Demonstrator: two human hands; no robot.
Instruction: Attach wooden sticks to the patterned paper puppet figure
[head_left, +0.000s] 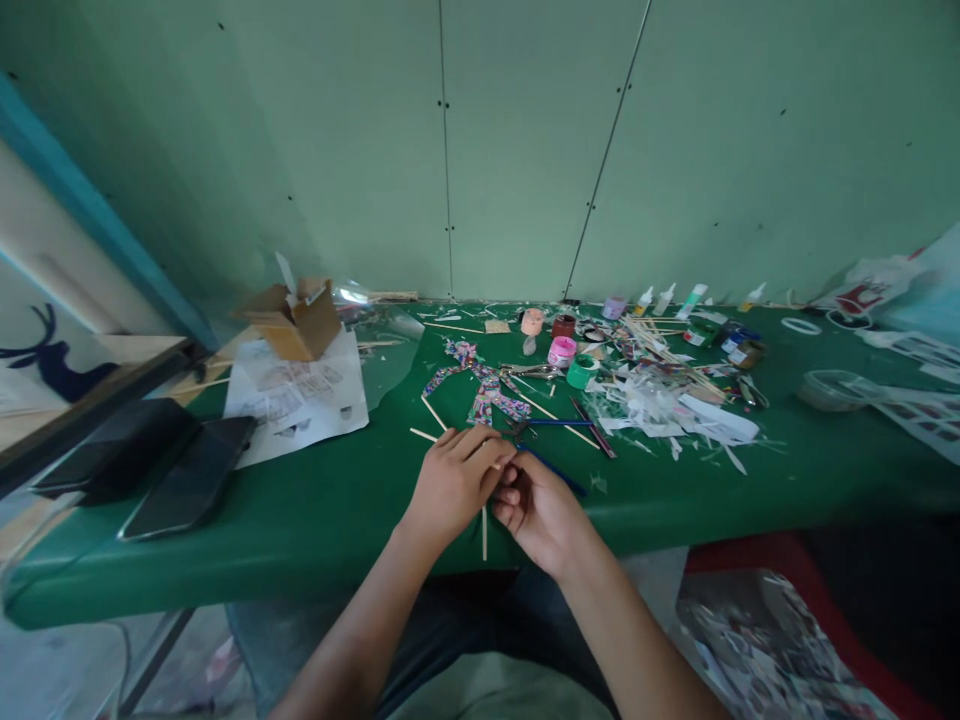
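Observation:
My left hand (459,478) and my right hand (541,508) meet over the front of the table, both closed with fingertips pressed together. Whatever sits between the fingers is hidden or too small to name. Below them a thin wooden stick (484,538) points toward me, its upper end covered by the hands. Another stick (424,435) lies by the left knuckles. Just beyond the hands is a flat, multicoloured speckled figure (484,385) with limb-like strips. Blue brushes or pens (559,422) lie to its right, beside a dark pencil-like stick (592,428).
Paint jars, including a pink one (561,351) and a green one (582,371), stand behind a heap of paper scraps (667,405). A cardboard box (296,325) rests on printed paper (300,395) at left, near a phone (191,475). A wall (517,150) closes the back.

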